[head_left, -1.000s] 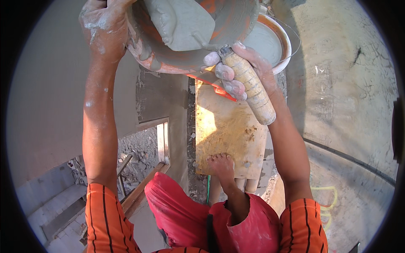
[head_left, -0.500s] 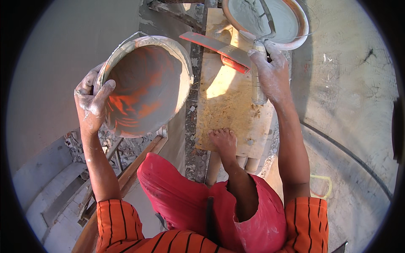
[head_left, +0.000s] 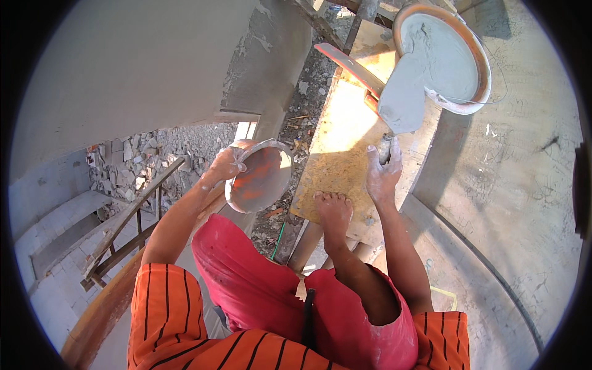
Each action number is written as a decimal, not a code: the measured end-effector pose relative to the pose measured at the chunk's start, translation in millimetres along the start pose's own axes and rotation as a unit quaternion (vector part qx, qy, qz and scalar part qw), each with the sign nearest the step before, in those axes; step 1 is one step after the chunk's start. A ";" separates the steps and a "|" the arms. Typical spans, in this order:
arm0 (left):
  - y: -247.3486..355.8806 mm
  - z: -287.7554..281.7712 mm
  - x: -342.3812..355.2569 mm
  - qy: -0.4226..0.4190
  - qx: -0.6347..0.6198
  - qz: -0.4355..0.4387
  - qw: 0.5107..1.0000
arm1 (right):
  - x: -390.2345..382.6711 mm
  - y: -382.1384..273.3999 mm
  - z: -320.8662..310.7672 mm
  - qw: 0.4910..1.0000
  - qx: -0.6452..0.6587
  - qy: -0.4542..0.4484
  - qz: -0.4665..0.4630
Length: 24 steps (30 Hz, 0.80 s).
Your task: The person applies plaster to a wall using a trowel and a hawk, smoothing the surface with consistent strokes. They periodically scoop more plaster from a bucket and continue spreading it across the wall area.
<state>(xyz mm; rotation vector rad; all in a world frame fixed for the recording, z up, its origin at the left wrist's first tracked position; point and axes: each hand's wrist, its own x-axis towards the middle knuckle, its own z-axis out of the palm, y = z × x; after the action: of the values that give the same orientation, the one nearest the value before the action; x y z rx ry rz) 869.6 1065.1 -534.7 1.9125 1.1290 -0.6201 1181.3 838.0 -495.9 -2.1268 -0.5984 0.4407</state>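
Note:
My left hand (head_left: 223,165) grips the rim of an orange bucket (head_left: 265,179), its inside smeared with grey plaster. The bucket hangs tilted beside the plank, its mouth facing up. In my right hand (head_left: 383,176) is the handle of a trowel (head_left: 401,102), its broad blade coated in wet grey plaster. The blade crosses the near-left rim of a second bucket (head_left: 481,80), which is full of grey plaster. A red-and-grey plastering float (head_left: 353,66) lies to the left of the trowel blade, partly hidden by it.
My bare foot (head_left: 335,209) stands on a plaster-stained wooden plank (head_left: 333,145). Rubble (head_left: 132,154) and a wooden rail (head_left: 132,213) lie below on the left. A grey plastered wall (head_left: 135,68) rises at the left, and a curved pale surface (head_left: 524,142) runs along the right.
The left hand has lowered the orange bucket, which now appears smaller. The trowel has come out of the full bucket, its blade coated with plaster; my right hand has moved nearer to me.

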 end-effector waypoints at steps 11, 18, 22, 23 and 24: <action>164.4 28.9 98.4 0.118 -0.166 0.190 0.960 | 8.5 -69.9 -93.7 0.993 0.102 -0.046 0.042; 257.6 79.9 157.5 0.144 -0.425 0.178 0.876 | 123.9 -132.1 -210.9 0.998 -0.033 -0.057 -0.022; 284.9 74.9 149.1 0.196 -0.320 0.160 0.913 | 148.9 -141.5 -228.8 0.997 -0.079 -0.019 -0.003; 288.0 80.4 151.6 0.235 -0.347 0.163 0.893 | 155.7 -138.7 -232.8 0.994 -0.107 -0.028 -0.007; 291.5 78.6 154.4 0.251 -0.325 0.155 0.899 | 163.5 -137.7 -235.6 0.990 -0.136 -0.036 -0.012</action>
<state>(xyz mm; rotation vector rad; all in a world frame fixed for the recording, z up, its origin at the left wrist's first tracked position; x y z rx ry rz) 1198.7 994.7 -576.3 1.6203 1.1102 0.4227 1399.9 848.1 -265.0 -2.3670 -0.7612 0.4453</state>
